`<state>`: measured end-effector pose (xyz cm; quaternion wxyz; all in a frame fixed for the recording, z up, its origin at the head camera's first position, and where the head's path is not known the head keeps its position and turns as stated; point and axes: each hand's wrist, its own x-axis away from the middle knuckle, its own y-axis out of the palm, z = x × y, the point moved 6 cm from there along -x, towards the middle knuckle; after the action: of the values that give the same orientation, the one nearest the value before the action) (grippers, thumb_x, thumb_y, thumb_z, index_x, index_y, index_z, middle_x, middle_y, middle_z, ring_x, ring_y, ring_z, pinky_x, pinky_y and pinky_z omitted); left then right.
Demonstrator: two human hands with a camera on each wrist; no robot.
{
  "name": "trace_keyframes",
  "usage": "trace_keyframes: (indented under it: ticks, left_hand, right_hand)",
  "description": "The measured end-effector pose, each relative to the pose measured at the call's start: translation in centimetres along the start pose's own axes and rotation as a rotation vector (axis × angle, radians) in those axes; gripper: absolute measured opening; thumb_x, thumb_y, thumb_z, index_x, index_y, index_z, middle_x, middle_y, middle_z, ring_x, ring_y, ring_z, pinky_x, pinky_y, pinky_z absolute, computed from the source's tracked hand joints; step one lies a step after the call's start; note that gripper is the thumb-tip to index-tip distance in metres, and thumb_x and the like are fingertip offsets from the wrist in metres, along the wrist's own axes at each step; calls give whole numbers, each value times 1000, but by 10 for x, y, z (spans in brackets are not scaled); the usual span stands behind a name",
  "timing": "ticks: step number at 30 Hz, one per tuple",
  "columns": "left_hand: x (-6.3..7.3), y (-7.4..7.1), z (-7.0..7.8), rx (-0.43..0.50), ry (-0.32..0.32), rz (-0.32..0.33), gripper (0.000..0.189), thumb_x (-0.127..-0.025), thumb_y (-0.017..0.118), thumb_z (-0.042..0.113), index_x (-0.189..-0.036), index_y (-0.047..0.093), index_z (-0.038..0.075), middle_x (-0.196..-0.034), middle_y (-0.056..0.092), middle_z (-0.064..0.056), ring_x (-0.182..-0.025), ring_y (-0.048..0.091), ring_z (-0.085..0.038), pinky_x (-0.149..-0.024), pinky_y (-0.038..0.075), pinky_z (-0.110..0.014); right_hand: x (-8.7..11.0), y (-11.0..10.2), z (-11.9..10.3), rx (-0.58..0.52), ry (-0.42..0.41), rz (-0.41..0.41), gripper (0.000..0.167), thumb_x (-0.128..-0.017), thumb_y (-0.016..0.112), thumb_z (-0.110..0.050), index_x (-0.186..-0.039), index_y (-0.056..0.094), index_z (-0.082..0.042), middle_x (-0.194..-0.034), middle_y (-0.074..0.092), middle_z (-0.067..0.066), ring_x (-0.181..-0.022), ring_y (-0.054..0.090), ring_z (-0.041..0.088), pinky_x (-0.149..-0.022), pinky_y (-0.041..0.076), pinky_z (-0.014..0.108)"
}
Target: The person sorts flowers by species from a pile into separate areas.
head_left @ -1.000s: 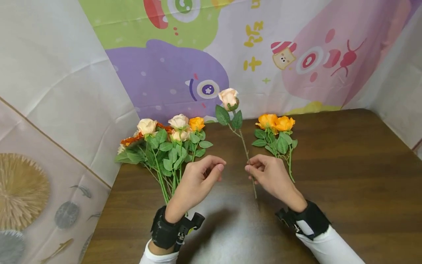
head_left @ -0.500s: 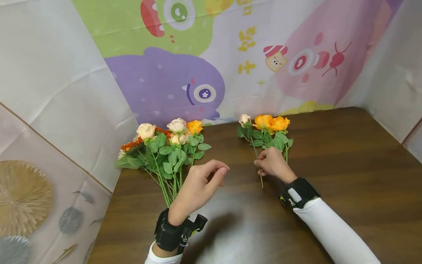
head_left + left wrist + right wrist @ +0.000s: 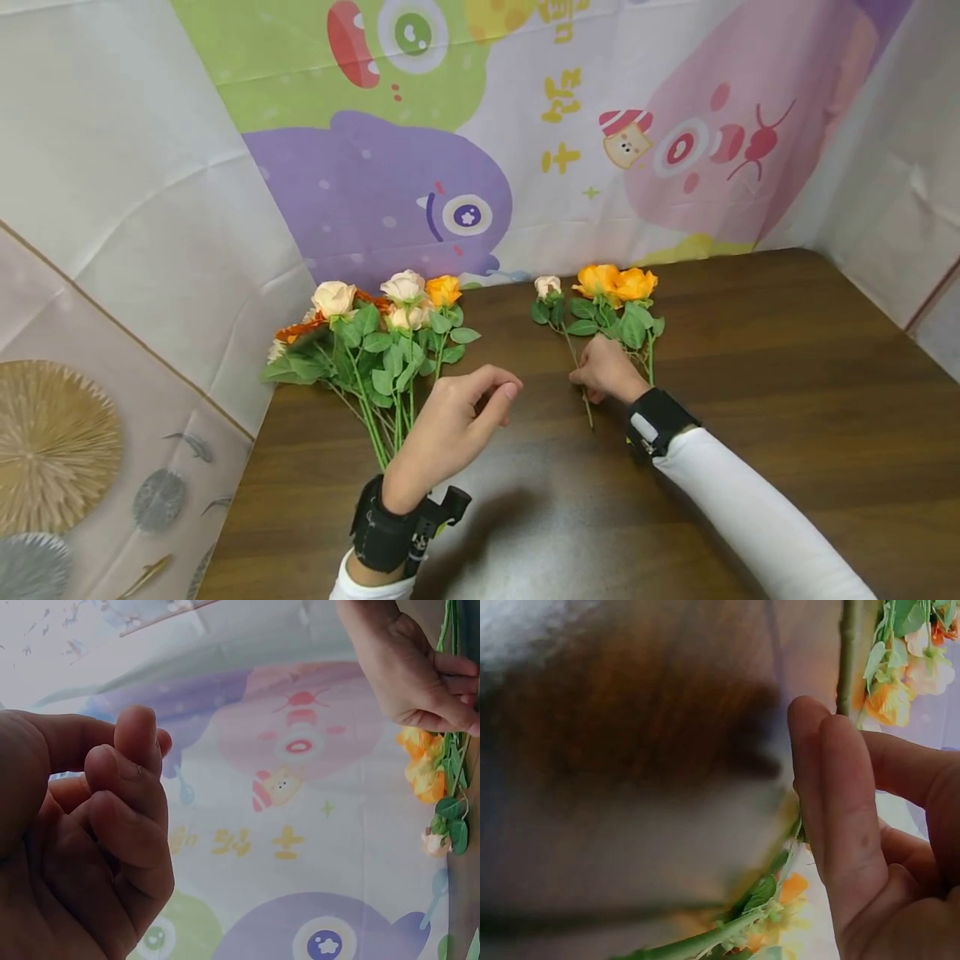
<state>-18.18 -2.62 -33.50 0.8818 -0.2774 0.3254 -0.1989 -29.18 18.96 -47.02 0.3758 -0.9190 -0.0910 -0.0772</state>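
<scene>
In the head view my right hand (image 3: 609, 371) pinches the thin stem of a pale peach rose (image 3: 547, 287), which lies low over the table with its bloom toward the back. The right wrist view has the rose's stem (image 3: 846, 652) at the fingertips. Just right of it, two orange roses (image 3: 617, 283) lie with their leaves, their stems partly hidden behind my right hand. My left hand (image 3: 453, 425) hovers over the table, fingers loosely curled with nothing in them, as the left wrist view also shows. Beside it lies a bunch of flowers (image 3: 386, 346) in cream, rust and orange.
The dark wooden table (image 3: 787, 400) reaches back to a cartoon-printed cloth (image 3: 420, 183) hanging behind it. A pale patterned cloth (image 3: 172, 292) hangs along the left side. Both wrists wear black camera straps.
My right hand has lowered the peach rose from upright to the table, beside the orange roses, and has shifted it slightly left in the last half second. My left hand has hardly moved.
</scene>
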Motion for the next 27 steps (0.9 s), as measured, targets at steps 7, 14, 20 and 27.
trace_keyframes:
  ticks: [7,14,20,27]
  left_hand:
    - [0,-1,-2,-27,-14,-8,15,-102,56,13,-104,69,7,-68,58,8,-61,56,0,-53,44,-21]
    - [0,-4,-16,-107,-115,-22,14,-101,57,13,-103,70,8,-69,59,9,-60,57,-1,-55,46,-22]
    - [1,-15,-57,-308,-373,-36,13,-100,58,13,-97,69,5,-67,59,4,-54,51,-7,-53,43,-26]
    - [18,-15,-125,-573,-755,-164,29,-95,61,9,-66,56,7,-59,53,-7,-49,52,-20,-46,36,-31]
  right_hand:
    - [4,-1,-2,35,-5,-33,24,-88,70,-5,-66,71,5,-52,65,9,-47,65,17,-49,54,29]
    - [25,-20,-15,-71,-97,-35,23,-95,61,-12,-100,73,7,-78,72,15,-65,71,24,-56,57,33]
    - [66,-39,-28,-308,-163,43,26,-99,61,-18,-112,69,3,-92,72,19,-76,72,27,-63,58,37]
    - [85,-35,-60,-326,-286,32,21,-98,64,-19,-108,71,-2,-84,72,8,-71,69,21,-61,57,36]
